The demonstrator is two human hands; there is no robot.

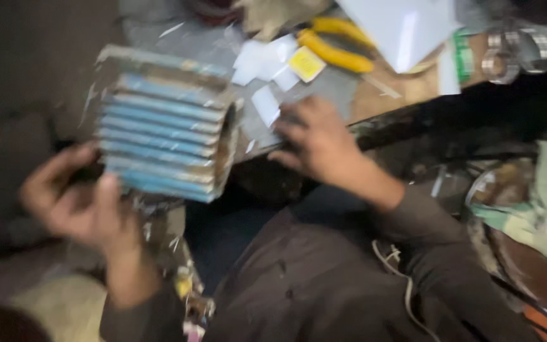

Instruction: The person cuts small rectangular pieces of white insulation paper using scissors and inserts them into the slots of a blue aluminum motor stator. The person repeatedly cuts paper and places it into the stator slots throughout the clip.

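Blue finned housing [163,123] gripped by left hand [80,199]; right hand [318,139], fingers spread, near yellow pliers [337,44].

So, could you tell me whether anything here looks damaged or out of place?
The blue ribbed housing in the left hand looks worn, its paint chipped along the ribs. White paper scraps lie scattered over the bench beside the yellow pliers. The right hand rests there.

A small square yellow label [306,64] with a pale border lies on the table [375,101], just beside the yellow-handled pliers [337,45]. White paper slips [264,63] lie scattered around it, touching and overlapping. A larger white sheet [403,25] lies farther back. A green-and-white strip [463,57] lies to the right; too blurred to tell more.
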